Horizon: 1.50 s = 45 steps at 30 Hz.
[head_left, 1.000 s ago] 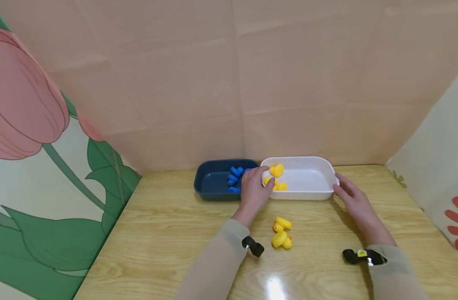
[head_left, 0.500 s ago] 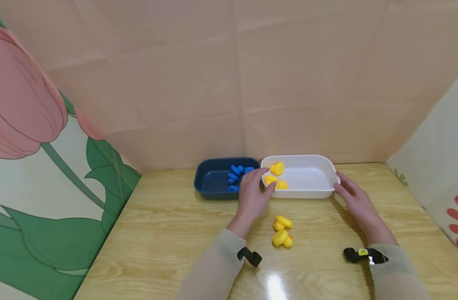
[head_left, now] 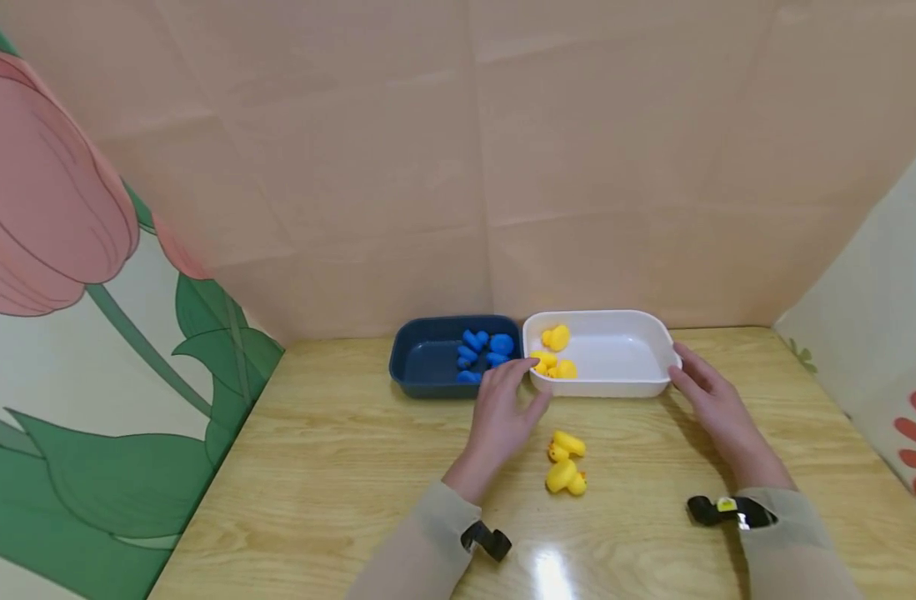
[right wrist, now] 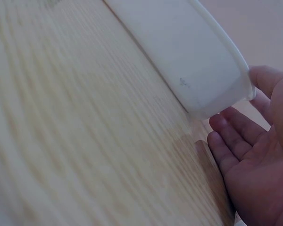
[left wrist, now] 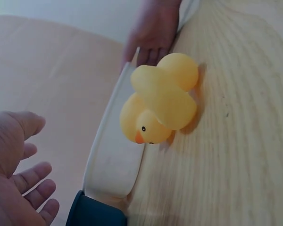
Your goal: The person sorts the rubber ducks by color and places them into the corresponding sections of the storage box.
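My left hand (head_left: 500, 415) is held over the table by the near left corner of the white tray (head_left: 628, 389), fingers loosely spread and holding nothing. Several yellow rubber ducks (head_left: 556, 337) lie in the tray's left end. My right hand (head_left: 716, 406) rests against the tray's right end; in the right wrist view the thumb (right wrist: 266, 77) touches the rim and the other fingers lie loosely below. Two more rubber ducks (head_left: 566, 477) lie together on the table in front; the left wrist view shows these ducks (left wrist: 162, 96) close up.
A dark blue tray (head_left: 427, 390) stands against the white tray's left side, with several small blue toys (head_left: 468, 356) toward its right end. Behind both trays rises a brown paper-like backdrop (head_left: 397, 208). Flower-patterned panels (head_left: 112, 467) flank the wooden table (head_left: 315, 483).
My left hand has drawn back from the white tray toward the near left, uncovering ducks and blue toys. The right hand stays at the tray's right end.
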Available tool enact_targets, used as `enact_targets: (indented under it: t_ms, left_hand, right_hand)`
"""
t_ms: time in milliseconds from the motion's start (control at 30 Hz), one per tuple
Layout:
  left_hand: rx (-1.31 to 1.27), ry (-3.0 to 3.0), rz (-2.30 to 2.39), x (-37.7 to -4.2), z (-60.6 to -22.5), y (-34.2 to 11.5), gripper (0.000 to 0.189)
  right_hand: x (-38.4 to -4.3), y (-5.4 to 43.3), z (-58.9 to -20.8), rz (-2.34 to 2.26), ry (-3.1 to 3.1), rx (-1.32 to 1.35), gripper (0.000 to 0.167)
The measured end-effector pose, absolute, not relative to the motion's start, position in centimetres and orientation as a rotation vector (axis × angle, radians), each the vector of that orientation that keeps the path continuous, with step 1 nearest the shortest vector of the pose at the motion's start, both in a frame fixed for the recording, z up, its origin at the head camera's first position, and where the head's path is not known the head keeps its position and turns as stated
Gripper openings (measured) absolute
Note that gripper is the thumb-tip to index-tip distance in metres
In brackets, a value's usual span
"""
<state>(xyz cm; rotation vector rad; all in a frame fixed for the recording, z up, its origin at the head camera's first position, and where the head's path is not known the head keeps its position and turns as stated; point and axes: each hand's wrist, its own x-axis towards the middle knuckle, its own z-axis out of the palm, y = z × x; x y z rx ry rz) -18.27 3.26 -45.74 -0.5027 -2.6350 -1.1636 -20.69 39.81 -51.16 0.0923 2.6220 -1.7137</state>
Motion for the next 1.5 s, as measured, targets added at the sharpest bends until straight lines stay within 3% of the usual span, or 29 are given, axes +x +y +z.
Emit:
enact_targets:
  t_ms: [1000,1500]
  left_hand:
    - [-0.756,-2.809,-1.339,-15.8,-49.4,1.3,0.064]
    - [-1.108,-2.857,-1.255,-16.8,-51.1,0.2,0.068]
  right_hand:
    - [-20.8,39.8,-51.1,-1.699,2.624,0.1,0.082]
    - [-20.8,39.7,-51.2,-1.773,2.63,0.048,0.078]
